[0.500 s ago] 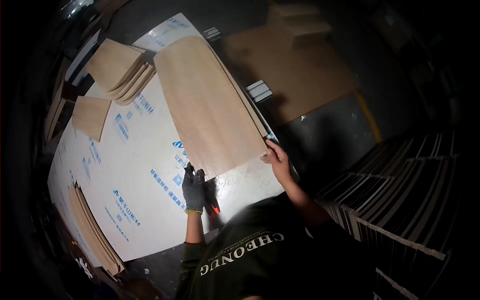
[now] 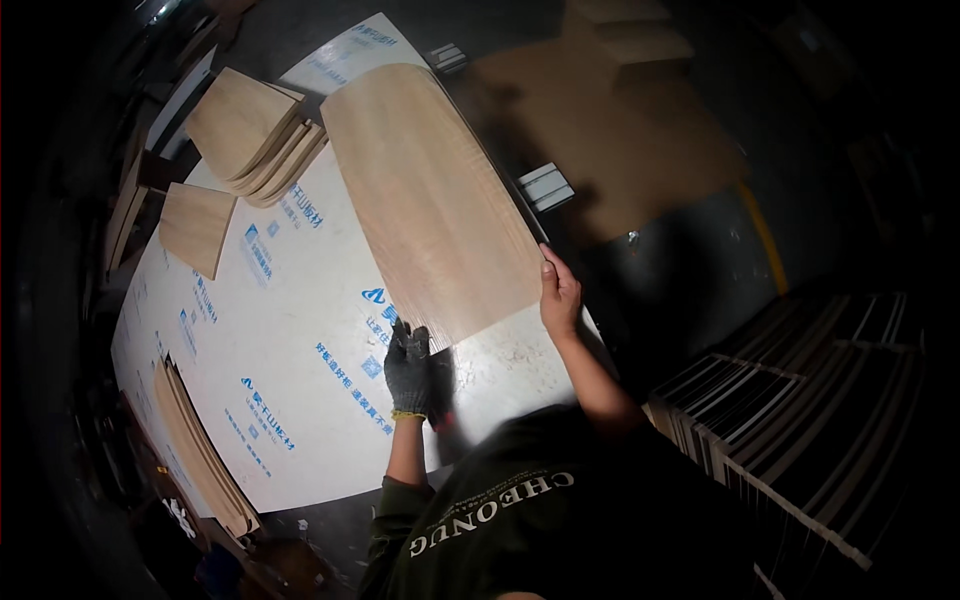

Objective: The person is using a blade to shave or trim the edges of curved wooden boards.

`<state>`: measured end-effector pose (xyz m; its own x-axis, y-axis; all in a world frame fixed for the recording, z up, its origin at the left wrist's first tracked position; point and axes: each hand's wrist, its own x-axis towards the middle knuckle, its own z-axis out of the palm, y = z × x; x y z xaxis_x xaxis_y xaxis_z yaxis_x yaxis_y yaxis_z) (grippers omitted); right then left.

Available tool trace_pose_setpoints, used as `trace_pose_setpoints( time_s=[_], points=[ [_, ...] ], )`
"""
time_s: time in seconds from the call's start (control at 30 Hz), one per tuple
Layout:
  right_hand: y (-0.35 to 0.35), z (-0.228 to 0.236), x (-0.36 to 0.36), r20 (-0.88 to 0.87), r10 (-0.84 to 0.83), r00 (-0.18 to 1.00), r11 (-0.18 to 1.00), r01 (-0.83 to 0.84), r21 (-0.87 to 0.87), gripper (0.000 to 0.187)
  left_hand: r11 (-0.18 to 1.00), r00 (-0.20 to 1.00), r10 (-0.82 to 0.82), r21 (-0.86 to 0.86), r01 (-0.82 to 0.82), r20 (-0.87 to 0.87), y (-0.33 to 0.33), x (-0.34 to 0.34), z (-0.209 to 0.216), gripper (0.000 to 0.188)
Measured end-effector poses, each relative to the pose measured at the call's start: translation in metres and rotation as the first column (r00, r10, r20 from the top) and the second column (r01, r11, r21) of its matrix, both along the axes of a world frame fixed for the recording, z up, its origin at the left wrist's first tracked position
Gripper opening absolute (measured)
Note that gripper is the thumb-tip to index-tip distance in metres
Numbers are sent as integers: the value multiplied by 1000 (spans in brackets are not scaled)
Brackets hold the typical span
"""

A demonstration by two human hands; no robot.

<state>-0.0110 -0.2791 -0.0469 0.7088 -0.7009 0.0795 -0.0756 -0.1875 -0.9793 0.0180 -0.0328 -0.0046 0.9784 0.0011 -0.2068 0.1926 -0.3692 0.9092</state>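
Your white-topped table stands in a pool of light; to your right, the dark grey floor carries a yellow line (slightly curved here), and shadow swallows the room's edges

Showed pale tan with wavy grain on the board between left hand and right hand. Wore a dark grey, yellow-edged glove on the left. Bore blue print over white on the tabletop left of both. Had pale lettering on the dark green shirt behind the hands. Ran yellow in a stripe beyond the right hand.
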Motion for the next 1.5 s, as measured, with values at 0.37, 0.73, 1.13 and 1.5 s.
trace_pose_setpoints(
  time_s=[0.37,0.73,1.13,1.5],
  points=[
    [-12,0,6,28,26,999,1000,-26,-12,28,990,990,-140,2,140,-33,11,-10,2,79],
    [-82,-24,140,-189,323,927,946,-319,51,32,996,996,-85,-10,85,-28,3,1,4,67],
    [-34,28,333,-473,338,814,378,-577,-724,68,825,890,-50,-521,-219,-454,12,-5,4,71],
    [21,49,512,-606,245,757,324,-653,-685,70,890,889,-87,-436,-133,-449,11,6,6,76]
  ],
)
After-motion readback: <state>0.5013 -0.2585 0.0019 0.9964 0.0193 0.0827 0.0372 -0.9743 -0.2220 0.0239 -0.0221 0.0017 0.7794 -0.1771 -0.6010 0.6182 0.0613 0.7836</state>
